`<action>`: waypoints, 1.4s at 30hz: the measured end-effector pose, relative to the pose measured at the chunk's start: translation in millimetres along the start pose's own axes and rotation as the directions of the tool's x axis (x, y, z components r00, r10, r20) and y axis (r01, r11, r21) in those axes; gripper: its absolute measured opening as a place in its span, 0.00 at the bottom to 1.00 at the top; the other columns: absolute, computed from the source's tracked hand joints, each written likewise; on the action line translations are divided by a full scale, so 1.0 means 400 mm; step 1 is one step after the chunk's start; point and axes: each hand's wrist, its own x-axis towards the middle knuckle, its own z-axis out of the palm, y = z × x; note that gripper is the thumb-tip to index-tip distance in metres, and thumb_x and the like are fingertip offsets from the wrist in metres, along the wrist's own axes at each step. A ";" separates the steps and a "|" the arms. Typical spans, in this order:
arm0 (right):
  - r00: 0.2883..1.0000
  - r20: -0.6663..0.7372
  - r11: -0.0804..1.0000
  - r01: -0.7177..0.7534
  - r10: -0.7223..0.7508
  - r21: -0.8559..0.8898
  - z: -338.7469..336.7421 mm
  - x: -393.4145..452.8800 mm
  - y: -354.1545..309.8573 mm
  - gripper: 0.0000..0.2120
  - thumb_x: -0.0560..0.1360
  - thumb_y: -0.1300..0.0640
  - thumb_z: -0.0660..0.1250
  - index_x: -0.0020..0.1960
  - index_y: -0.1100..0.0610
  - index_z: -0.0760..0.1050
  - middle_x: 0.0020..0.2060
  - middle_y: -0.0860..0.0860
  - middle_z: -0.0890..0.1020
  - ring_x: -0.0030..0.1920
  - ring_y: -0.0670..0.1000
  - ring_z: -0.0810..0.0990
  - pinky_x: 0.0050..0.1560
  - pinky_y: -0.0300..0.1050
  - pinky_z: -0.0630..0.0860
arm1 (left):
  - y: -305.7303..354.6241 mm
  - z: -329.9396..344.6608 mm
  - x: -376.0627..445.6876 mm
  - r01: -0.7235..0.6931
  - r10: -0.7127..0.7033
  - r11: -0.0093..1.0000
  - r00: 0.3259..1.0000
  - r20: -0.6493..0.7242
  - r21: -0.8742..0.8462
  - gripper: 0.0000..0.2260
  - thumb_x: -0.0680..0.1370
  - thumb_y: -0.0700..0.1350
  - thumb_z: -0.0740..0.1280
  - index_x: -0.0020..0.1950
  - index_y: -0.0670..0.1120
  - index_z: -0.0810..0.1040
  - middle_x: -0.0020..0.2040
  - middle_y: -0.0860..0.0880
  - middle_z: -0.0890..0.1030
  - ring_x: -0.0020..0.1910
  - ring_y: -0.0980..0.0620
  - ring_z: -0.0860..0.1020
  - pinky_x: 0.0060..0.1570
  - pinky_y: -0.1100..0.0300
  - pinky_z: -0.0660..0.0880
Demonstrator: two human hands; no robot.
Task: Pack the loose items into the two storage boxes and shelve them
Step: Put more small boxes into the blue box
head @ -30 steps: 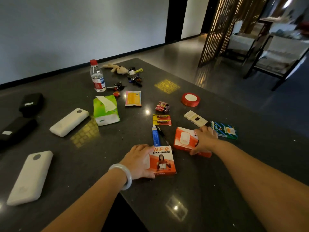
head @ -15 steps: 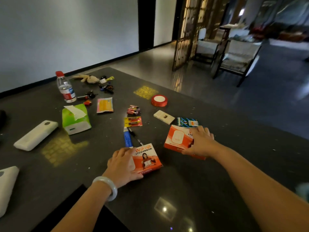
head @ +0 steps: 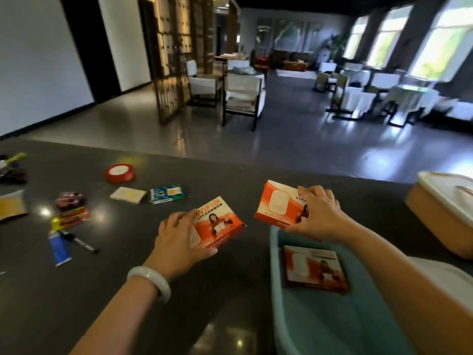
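Observation:
My left hand (head: pixel 179 239) grips an orange WiFi box (head: pixel 220 221) by its near left end, lifted just off the dark table (head: pixel 128 278). My right hand (head: pixel 320 216) grips a second orange router box (head: pixel 276 203) and holds it tilted over the far rim of a teal storage box (head: pixel 332 324). Inside the teal box lies another orange box (head: pixel 314 267). An orange storage box with a white lid (head: pixel 440 213) stands at the right.
Loose items lie on the table's left half: a red tape roll (head: pixel 119 172), a beige card (head: pixel 128 194), a green pack (head: pixel 166 194), battery packs (head: pixel 71 208), a blue tube (head: pixel 59 247), a black pen (head: pixel 79 242). Chairs stand beyond the table's far edge.
Both hands have lifted their orange boxes off the table and carried them right. The view swung right, bringing the teal and orange storage boxes into sight.

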 end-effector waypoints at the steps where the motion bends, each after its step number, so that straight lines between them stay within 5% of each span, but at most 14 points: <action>1: 0.999 0.000 0.999 -0.032 0.032 0.000 -0.008 -0.024 0.039 0.54 0.60 0.31 0.72 0.77 0.50 0.52 0.70 0.50 0.60 0.70 0.55 0.57 0.70 0.58 0.59 | 0.038 0.017 0.005 -0.029 0.029 1.000 1.000 -0.003 -0.011 0.46 0.66 0.62 0.75 0.77 0.55 0.54 0.72 0.54 0.56 0.72 0.47 0.55 0.70 0.44 0.61; 6: 0.991 0.020 0.991 -0.130 0.131 -0.030 -0.017 -0.125 0.191 0.55 0.60 0.30 0.71 0.77 0.49 0.50 0.71 0.51 0.60 0.71 0.57 0.56 0.71 0.59 0.56 | 0.199 0.105 0.015 -0.128 0.129 0.992 0.991 -0.038 0.010 0.45 0.67 0.64 0.72 0.77 0.55 0.52 0.72 0.53 0.56 0.71 0.47 0.57 0.69 0.44 0.62; 13: 0.993 0.116 0.998 -0.015 0.022 -0.058 0.036 -0.189 0.222 0.51 0.63 0.34 0.73 0.77 0.47 0.50 0.73 0.50 0.59 0.74 0.56 0.54 0.74 0.57 0.49 | 0.325 0.207 -0.006 -0.145 0.155 0.983 0.985 -0.076 0.116 0.45 0.69 0.65 0.69 0.77 0.52 0.50 0.72 0.48 0.56 0.70 0.44 0.58 0.66 0.45 0.64; 20: 0.961 0.267 0.998 0.069 -0.070 0.012 0.111 -0.161 0.193 0.51 0.65 0.39 0.74 0.78 0.48 0.49 0.76 0.48 0.57 0.76 0.52 0.54 0.74 0.54 0.54 | 0.327 0.242 -0.031 -0.085 0.099 0.983 0.992 -0.079 0.164 0.42 0.72 0.66 0.66 0.78 0.50 0.49 0.74 0.46 0.55 0.72 0.43 0.56 0.68 0.45 0.61; 28: 0.969 0.248 0.999 -0.001 -0.012 0.052 0.164 -0.127 0.226 0.47 0.67 0.41 0.73 0.77 0.49 0.52 0.75 0.50 0.59 0.75 0.53 0.56 0.75 0.55 0.56 | 0.325 0.246 -0.031 -0.076 0.093 0.971 0.993 -0.067 0.225 0.42 0.72 0.67 0.64 0.78 0.50 0.50 0.73 0.46 0.56 0.71 0.43 0.58 0.67 0.45 0.62; 34: 0.947 0.321 0.997 -0.044 0.020 0.065 0.196 -0.117 0.226 0.44 0.66 0.41 0.73 0.75 0.41 0.55 0.72 0.49 0.63 0.72 0.54 0.62 0.72 0.57 0.61 | 0.327 0.250 -0.028 -0.065 0.084 0.959 0.995 -0.056 0.276 0.42 0.72 0.67 0.64 0.78 0.50 0.49 0.73 0.46 0.56 0.71 0.43 0.57 0.68 0.45 0.63; 42: 0.946 0.323 0.999 -0.023 0.011 0.033 0.207 -0.099 0.228 0.39 0.71 0.47 0.71 0.76 0.41 0.55 0.77 0.49 0.53 0.76 0.54 0.52 0.75 0.56 0.53 | 0.323 0.255 -0.024 -0.065 0.084 0.964 0.994 -0.066 0.257 0.42 0.72 0.67 0.65 0.77 0.51 0.49 0.73 0.47 0.56 0.71 0.44 0.57 0.67 0.45 0.62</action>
